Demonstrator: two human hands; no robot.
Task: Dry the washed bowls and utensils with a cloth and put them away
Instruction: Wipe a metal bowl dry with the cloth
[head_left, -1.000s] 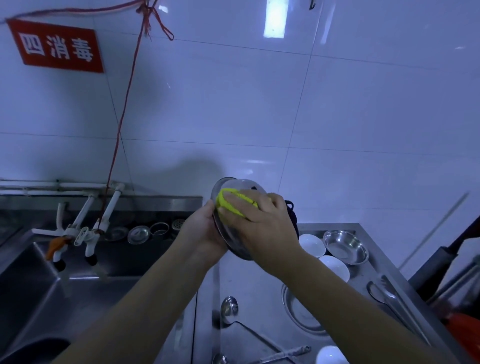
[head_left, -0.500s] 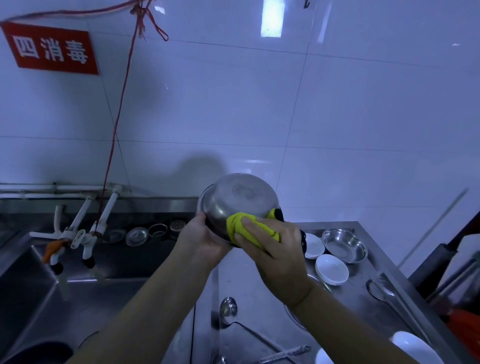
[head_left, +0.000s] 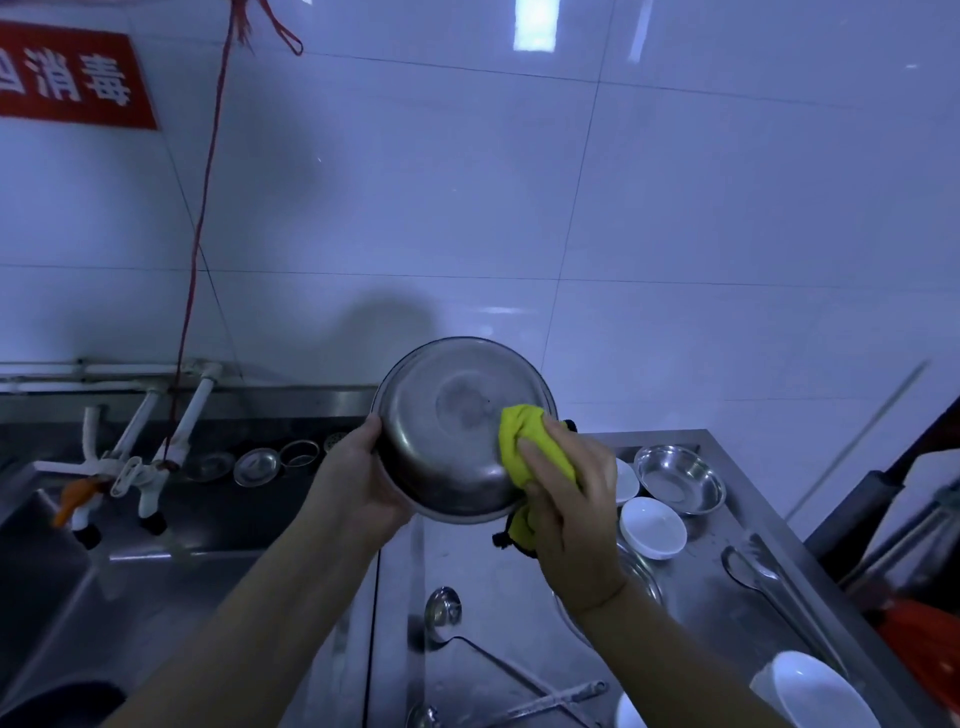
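Observation:
A large steel bowl is held up in front of the wall, its outer bottom turned toward me. My left hand grips its left rim. A yellow cloth is pressed against the bowl's right side by my right hand, which is closed around it. On the steel counter below lie a ladle, tongs, two small white bowls and a small steel bowl.
A sink with taps lies at the left, with small strainers on its back ledge. A red cord hangs down the tiled wall. Another white bowl sits at the bottom right, near a dark handle.
The bowl has turned from edge-on to showing its underside. My right hand with the cloth has slid from the top of the bowl down to its right side.

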